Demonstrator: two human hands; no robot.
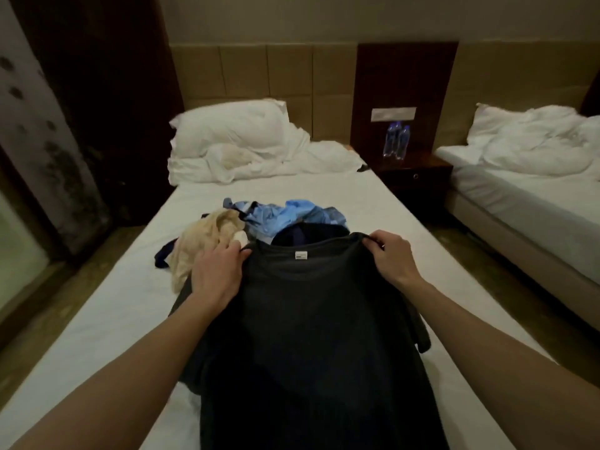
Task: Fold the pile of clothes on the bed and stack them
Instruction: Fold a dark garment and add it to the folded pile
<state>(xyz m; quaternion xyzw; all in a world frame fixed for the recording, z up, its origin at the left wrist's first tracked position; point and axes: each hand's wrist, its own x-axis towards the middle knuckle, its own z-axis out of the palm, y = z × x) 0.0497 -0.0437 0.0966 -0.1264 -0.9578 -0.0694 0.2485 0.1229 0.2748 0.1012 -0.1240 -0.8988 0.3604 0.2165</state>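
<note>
Over on the left of the bed (123,287) a cream garment (198,245) lies crumpled, and just right of it the left hand (217,271) pinches one shoulder of a dark grey T-shirt (308,319), fingers curled into the cloth. The shirt hangs spread between both hands with its neck label facing up and its body draping down toward the person. Behind it sits the rest of the pile: a light blue shirt (285,212) and something navy (308,233), all unfolded. Further right, the right hand (389,254) grips the other shoulder the same way. I'd say this is the first piece being opened out; next it wants laying flat on the bare sheet nearby, sleeves turned in. No folded stack is in sight.
</note>
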